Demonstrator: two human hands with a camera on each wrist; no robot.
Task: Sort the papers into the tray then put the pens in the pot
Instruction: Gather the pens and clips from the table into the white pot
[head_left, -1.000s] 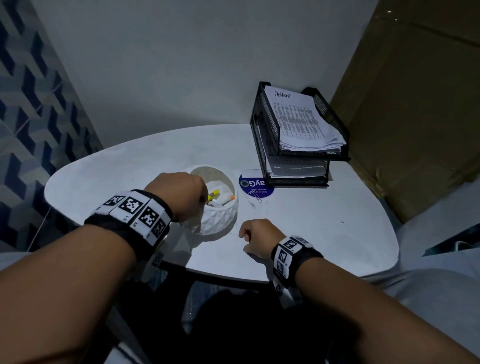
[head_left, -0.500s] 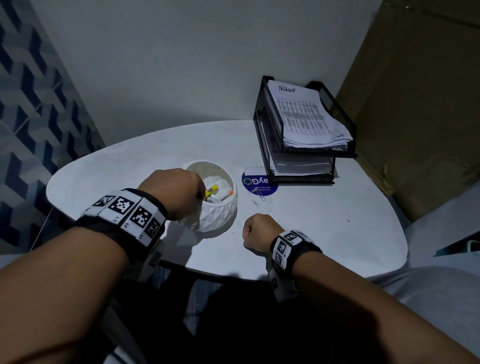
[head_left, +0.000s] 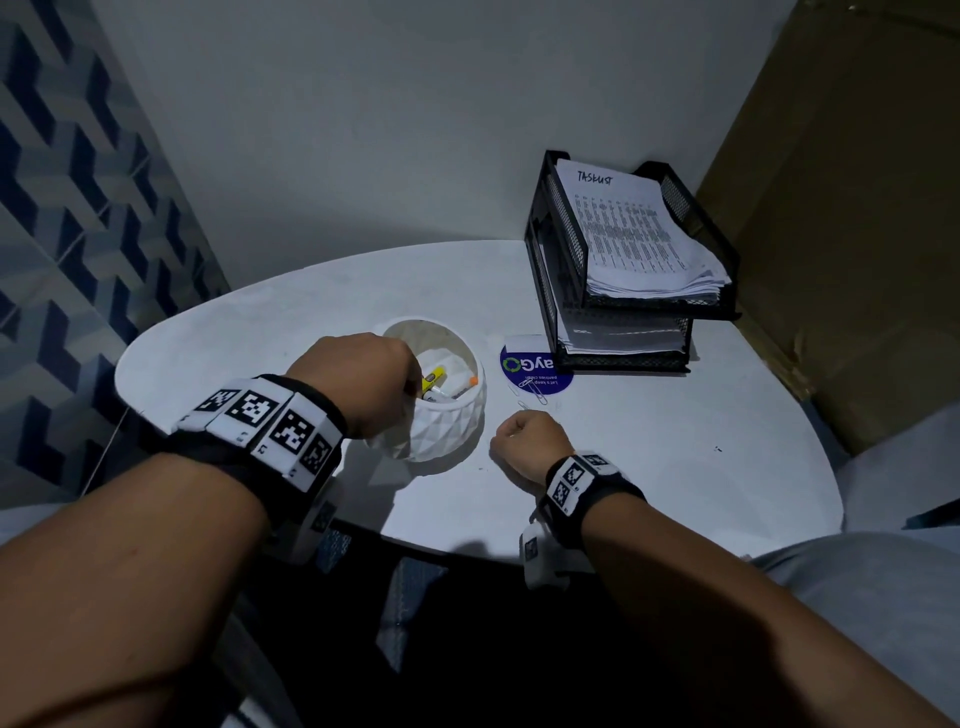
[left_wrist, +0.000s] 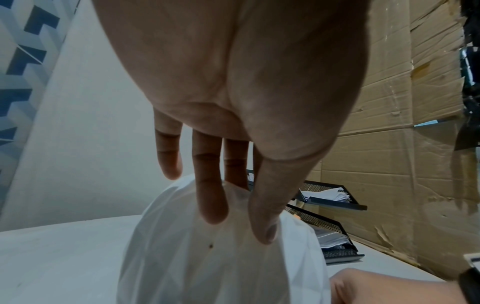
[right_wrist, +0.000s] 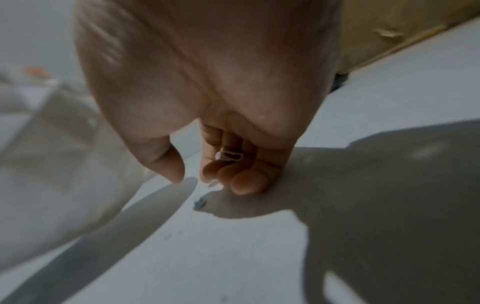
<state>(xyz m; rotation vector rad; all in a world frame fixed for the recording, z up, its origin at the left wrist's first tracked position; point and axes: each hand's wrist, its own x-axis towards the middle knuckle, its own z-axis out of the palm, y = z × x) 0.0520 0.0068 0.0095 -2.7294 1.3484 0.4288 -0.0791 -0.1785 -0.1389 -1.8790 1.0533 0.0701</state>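
With left hand (head_left: 358, 379), grips the pot (head_left: 447, 431) by its rim; with right hand (head_left: 530, 439), just beside the pot, closes round a paper clip (right_wrist: 230, 155).

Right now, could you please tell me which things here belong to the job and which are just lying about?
Job in hand: mesh tray; papers in it; white pot; pens inside it; left hand holding its rim.

Lying about: loose paper clips on the table; another paper clip in the right hand; blue round sticker; cardboard.
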